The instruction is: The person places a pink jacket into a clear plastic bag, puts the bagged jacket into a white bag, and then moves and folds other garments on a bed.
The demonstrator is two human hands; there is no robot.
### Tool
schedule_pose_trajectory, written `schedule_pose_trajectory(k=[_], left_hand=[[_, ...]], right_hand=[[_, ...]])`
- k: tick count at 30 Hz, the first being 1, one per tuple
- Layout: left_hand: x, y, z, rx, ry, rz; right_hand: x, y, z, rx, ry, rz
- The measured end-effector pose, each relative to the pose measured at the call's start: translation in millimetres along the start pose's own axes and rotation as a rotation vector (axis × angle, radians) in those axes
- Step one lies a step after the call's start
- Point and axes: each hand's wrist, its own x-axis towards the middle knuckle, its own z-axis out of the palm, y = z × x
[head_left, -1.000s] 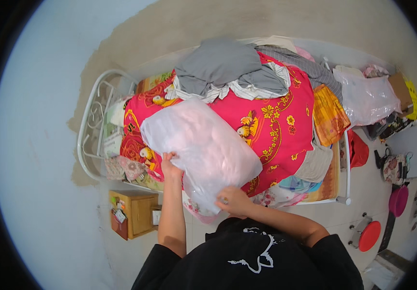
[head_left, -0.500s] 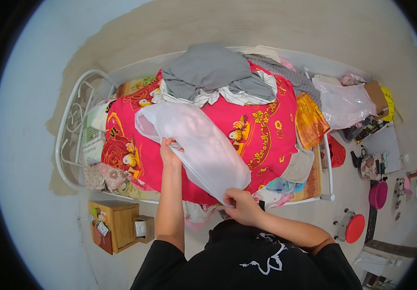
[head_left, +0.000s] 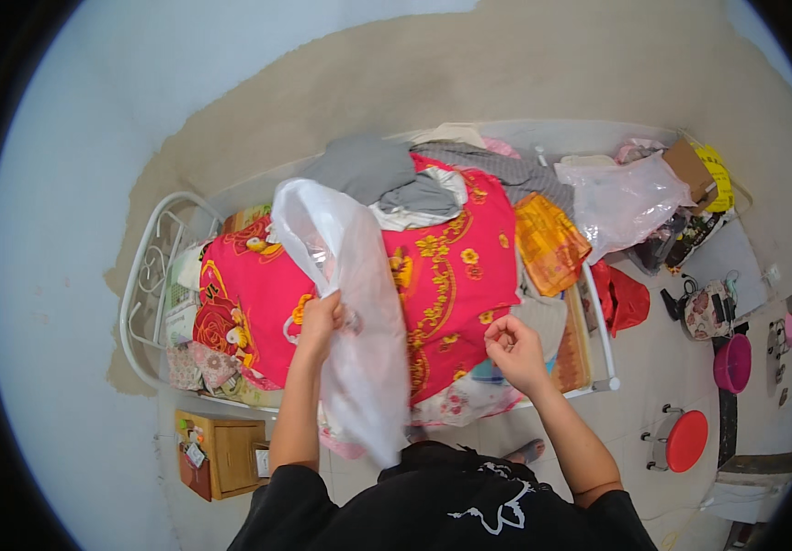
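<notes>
A white translucent plastic bag (head_left: pixel 364 303) hangs long and loose from my left hand (head_left: pixel 322 321), whose closed fingers grip its edge. The bag's upper end gapes and its lower end dangles past the bed's near side, blurred by motion. To the right, my right hand (head_left: pixel 515 354) is held over the near side of the bed, apart from the bag. Its fingers are curled in toward the thumb, and nothing shows in them. Beneath both hands spreads a red quilt (head_left: pixel 451 294) with yellow flowers and birds. A grey cloth (head_left: pixel 350 165) lies bunched at the quilt's far edge.
The bed has a white metal frame (head_left: pixel 130 303). An orange folded cloth (head_left: pixel 552 243) and a clear plastic package (head_left: pixel 630 197) lie at its right end. A wooden cabinet (head_left: pixel 231 459) stands at near left. On the right floor are a red stool (head_left: pixel 687 441) and a magenta basin (head_left: pixel 733 363).
My right hand has let go of the bag's lower end and moved right and up. The bag now hangs more upright from my left hand. The whole view has shifted a little.
</notes>
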Motion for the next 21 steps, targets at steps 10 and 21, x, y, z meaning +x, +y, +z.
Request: schedule_pose_trajectory(k=[10,21], left_hand=[[-100.5,-10.4,163.0,0.511,0.012,0.08],[-115.9,-71.5,325.2,0.385,-0.453,-0.061]], right_hand=[[9.0,-6.5,-192.6,-0.271,0.275,-0.18],[28.2,17.3,-349.7,-1.003,0.199,0.09]])
